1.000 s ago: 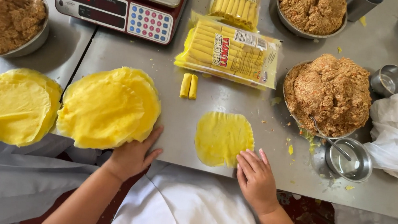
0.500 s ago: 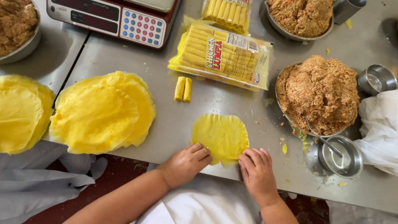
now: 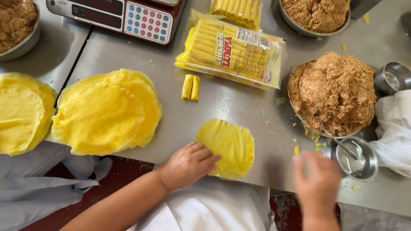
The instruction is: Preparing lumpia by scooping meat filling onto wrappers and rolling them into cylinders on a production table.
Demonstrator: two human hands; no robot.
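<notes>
Just below the middle of the frame, a single round thin yellow wrapper (image 3: 227, 146) lies flat on the grey steel table (image 3: 245, 109), its near edge close to the table's lip. The left hand (image 3: 187, 165) rests with fingers together, pressing flat on the wrapper's lower left edge, gripping nothing. The right hand (image 3: 316, 179), blurred at lower right, hangs open and empty beside the small steel cup with a spoon (image 3: 357, 159), below the heaped metal bowl of brown minced filling (image 3: 334, 92). The thin sheet looks fragile: sideways pressure from the fingers could tear or crease it, or drag it off the edge. A hurried reach might knock the cup or scatter filling crumbs.
</notes>
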